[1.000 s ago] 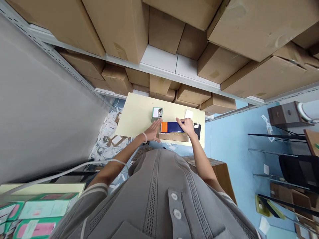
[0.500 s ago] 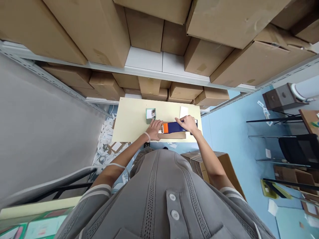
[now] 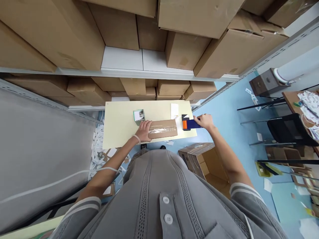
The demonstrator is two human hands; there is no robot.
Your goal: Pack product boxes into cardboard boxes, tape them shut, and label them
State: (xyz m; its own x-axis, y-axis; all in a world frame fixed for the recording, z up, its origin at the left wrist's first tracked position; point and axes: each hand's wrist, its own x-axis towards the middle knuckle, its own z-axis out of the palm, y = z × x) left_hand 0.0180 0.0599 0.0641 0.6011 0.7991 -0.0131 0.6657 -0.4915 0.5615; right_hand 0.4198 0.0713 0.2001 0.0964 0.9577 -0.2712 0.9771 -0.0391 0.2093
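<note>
A small cardboard box [image 3: 163, 129] lies lengthwise on the pale yellow table [image 3: 118, 132], with shiny clear tape along its top. My left hand [image 3: 144, 130] grips the box's left end, fingers over the top and thumb at the near side. Off to the right, my right hand [image 3: 204, 121] is closed round the dark blue handle of a tape dispenser [image 3: 191, 124], whose orange head points left. The dispenser is apart from the box, over the table's right edge. Behind my left hand stands a small green-and-white box [image 3: 139, 115].
White paper [image 3: 174, 109] and a black object [image 3: 185, 117] are at the table's right side. Shelves of cardboard boxes [image 3: 173, 87] rise behind it. Below right, a large open carton [image 3: 211, 159] stands on the floor. Paper scraps [image 3: 96, 146] litter the floor at left.
My right hand has moved right with the tape dispenser, from over the box to past its right end. The box's taped top now shows. My left hand stays at its left end.
</note>
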